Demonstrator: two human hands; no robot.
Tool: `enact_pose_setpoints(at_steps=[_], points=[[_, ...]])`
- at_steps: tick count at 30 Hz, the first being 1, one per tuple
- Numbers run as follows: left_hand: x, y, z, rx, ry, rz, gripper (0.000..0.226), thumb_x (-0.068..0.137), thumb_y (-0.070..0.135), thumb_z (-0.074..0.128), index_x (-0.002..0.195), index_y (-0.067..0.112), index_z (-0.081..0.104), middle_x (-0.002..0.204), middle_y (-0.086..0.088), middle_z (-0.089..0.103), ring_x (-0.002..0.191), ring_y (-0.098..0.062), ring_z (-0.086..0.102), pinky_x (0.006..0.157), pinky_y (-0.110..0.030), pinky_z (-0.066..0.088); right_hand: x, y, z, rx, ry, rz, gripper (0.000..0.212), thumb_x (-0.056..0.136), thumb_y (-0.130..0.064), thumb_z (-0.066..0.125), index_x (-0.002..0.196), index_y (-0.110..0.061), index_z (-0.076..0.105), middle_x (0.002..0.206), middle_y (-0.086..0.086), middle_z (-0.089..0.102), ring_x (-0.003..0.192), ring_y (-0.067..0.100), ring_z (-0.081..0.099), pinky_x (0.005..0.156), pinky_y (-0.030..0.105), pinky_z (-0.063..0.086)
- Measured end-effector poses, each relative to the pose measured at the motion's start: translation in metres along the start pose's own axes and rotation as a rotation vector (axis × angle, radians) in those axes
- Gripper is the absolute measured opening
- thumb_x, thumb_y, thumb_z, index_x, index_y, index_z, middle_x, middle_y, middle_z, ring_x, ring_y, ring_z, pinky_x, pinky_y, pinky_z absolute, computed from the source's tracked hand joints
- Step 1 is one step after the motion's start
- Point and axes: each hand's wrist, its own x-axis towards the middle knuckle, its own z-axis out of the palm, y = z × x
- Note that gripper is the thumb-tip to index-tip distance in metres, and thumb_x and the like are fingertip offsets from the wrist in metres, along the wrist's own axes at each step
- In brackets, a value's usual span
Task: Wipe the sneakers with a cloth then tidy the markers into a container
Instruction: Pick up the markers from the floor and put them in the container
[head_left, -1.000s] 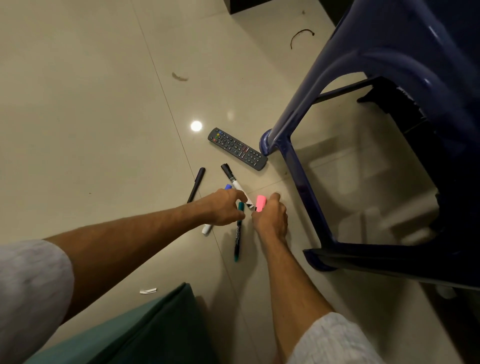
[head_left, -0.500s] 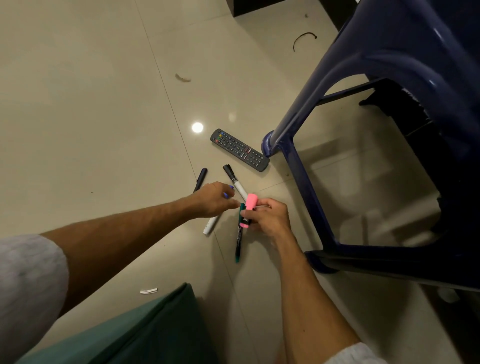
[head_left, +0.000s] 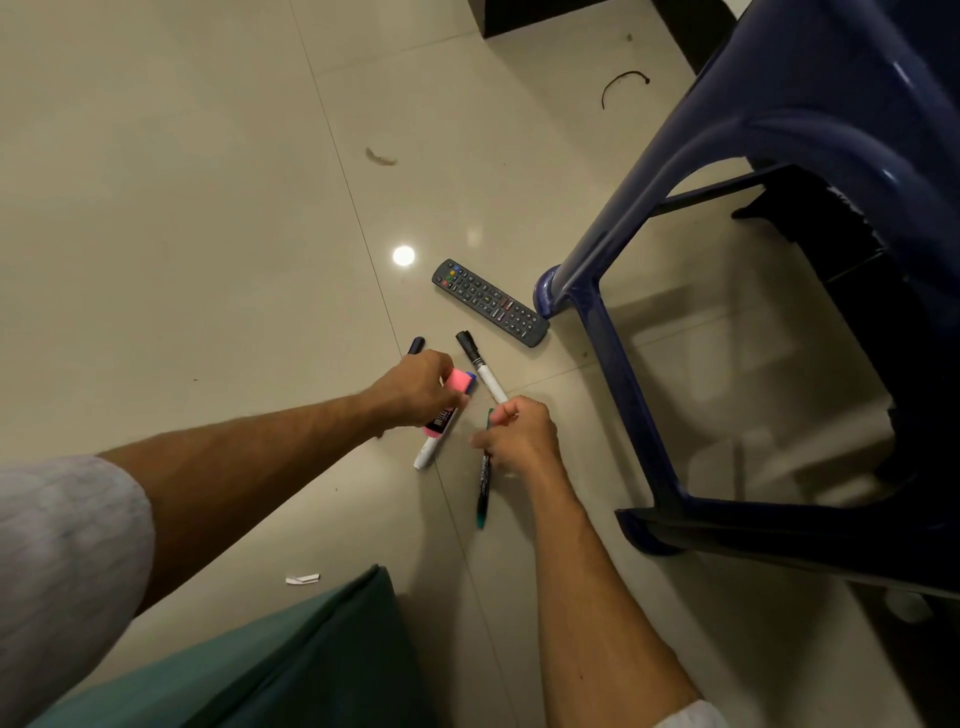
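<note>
Head cam: pink-capped marker (head_left: 458, 382) went from my right hand (head_left: 522, 434) to my left hand (head_left: 421, 387), now gripping it. Right fingers curled over green marker (head_left: 483, 493) on floor (head_left: 208, 208); grip unclear.

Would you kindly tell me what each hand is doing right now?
Left hand: holds the pink marker.
Right hand: curled by the white marker; grip cannot be told.

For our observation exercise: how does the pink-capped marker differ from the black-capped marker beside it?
The pink-capped marker is chunky and carries a black label; the black-capped marker is slimmer, with a white barrel. The left hand grips the pink-capped marker, while the right hand pinches only the near end of the black-capped marker. Both have their caps on.
</note>
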Motion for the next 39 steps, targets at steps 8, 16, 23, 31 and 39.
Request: enact_pose_setpoints(at_steps=[8,16,23,31,39], points=[[0.0,0.001,0.007,0.061,-0.102,-0.023,0.041,0.092,0.026,0.064,0.126,0.008,0.051,0.12,-0.014,0.057,0.095,-0.022,0.054,0.081,-0.033,0.052,-0.005,0.017,0.017,-0.461,0.176,0.004,0.053,0.082,-0.033,0.075,0.125,-0.013,0.051,0.117,0.006,0.062,0.099,0.021,0.064,0.077,0.032,0.055],[-0.001,0.0,0.01,0.105,-0.108,-0.012,0.044,0.092,0.024,0.063,0.13,0.008,0.048,0.127,-0.013,0.054,0.107,-0.023,0.055,0.086,-0.031,0.047,-0.004,0.013,0.021,-0.495,0.189,0.014,0.052,0.087,-0.034,0.07,0.128,-0.01,0.05,0.12,0.008,0.06,0.104,0.022,0.062,0.087,0.038,0.055],[0.001,0.0,0.012,0.117,-0.107,-0.01,0.044,0.093,0.025,0.063,0.131,0.008,0.048,0.127,-0.013,0.054,0.111,-0.025,0.055,0.088,-0.032,0.047,-0.002,0.016,0.018,-0.543,0.212,-0.013,0.039,0.091,-0.025,0.066,0.125,-0.01,0.053,0.118,0.009,0.062,0.101,0.021,0.064,0.084,0.035,0.056],[0.004,-0.005,0.01,0.161,-0.149,0.001,0.049,0.091,0.02,0.065,0.134,0.009,0.045,0.131,-0.011,0.051,0.114,-0.025,0.052,0.092,-0.033,0.046,-0.004,0.007,0.013,-0.277,0.123,0.032,0.016,0.086,-0.018,0.071,0.082,-0.006,0.062,0.079,0.007,0.065,0.066,0.015,0.063,0.068,0.029,0.057],[-0.008,0.029,-0.02,0.187,-0.079,0.119,0.034,0.089,0.018,0.066,0.119,0.004,0.057,0.097,-0.006,0.061,0.078,-0.014,0.056,0.062,-0.021,0.042,-0.035,-0.065,-0.023,-0.036,0.145,0.122,0.042,0.072,-0.012,0.074,0.112,-0.009,0.063,0.11,0.011,0.067,0.094,0.028,0.068,0.077,0.043,0.06]])
